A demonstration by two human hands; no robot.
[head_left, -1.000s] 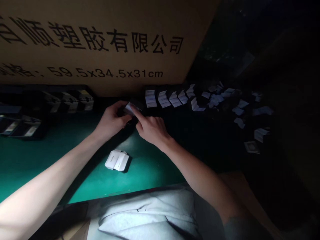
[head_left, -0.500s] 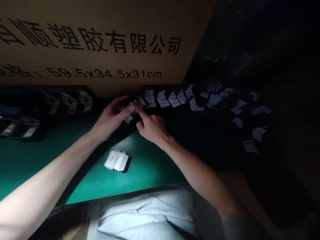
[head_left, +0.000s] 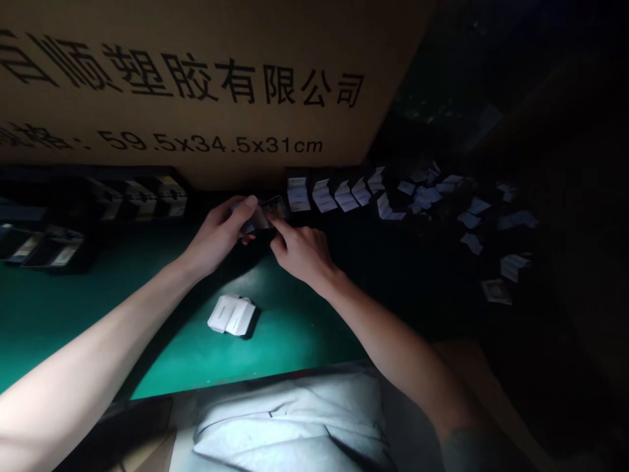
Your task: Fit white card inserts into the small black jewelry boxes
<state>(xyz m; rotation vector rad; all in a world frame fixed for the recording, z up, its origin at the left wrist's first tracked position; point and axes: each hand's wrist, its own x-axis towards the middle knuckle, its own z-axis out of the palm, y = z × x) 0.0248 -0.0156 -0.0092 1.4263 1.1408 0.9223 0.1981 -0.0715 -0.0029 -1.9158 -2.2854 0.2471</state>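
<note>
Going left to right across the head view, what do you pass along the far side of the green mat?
Black holders with pale cards → left hand → right hand → row of folded white cards → scattered white paper slips

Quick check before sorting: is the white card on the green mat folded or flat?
Folded: the white card shows a crease down its middle between two raised panels.

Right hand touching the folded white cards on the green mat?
Apart. The head view shows the right hand beyond the folded white cards, with green mat visible between them.
</note>
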